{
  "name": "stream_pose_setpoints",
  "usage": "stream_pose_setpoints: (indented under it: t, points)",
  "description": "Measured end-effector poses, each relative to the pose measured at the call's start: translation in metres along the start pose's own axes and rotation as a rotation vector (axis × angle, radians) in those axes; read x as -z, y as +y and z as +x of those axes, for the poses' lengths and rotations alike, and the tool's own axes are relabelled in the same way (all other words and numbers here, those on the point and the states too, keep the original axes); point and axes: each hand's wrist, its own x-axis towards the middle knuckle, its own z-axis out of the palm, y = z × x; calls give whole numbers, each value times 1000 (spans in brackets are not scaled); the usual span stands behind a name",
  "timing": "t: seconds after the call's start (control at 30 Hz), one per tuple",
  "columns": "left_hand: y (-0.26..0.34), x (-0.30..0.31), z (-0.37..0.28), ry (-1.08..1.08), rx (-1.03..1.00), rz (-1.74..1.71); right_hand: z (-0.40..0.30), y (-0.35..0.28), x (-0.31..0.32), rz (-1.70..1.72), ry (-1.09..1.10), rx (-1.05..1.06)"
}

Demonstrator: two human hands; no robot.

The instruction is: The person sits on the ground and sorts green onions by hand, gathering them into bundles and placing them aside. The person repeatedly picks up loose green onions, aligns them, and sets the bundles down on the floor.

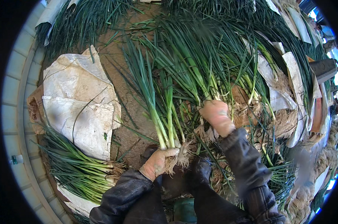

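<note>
My left hand (159, 163) is closed around the lower stalks of a small bunch of green onions (161, 123). Their stringy roots hang below the fingers, and the long leaves point away from me. My right hand (218, 114) grips the pale bases of some onion stalks at the near side of a large heap of green onions (194, 56). Its fingers curl around the stalks, so how many it holds is hidden. Roots (204, 133) show just below that hand. Both hands look gloved.
A folded, soiled white sack (79, 126) lies to the left on the brown floor (129, 123). Below it rests a bundle of green onions (82, 168). White-wrapped bundles (293, 75) line the right. Trimmings lie around my boots (201, 168). A teal object (185, 210) sits between my legs.
</note>
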Motion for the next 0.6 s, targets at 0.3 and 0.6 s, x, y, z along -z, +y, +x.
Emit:
stream_pose_setpoints:
  t: [0.3,0.6]
  points:
    - [-5,-46,6,87,132,-182,-62,-28,-9,1166,105,5]
    - [-34,-25,19,275,-60,140,-101,-49,-49,303,499,298]
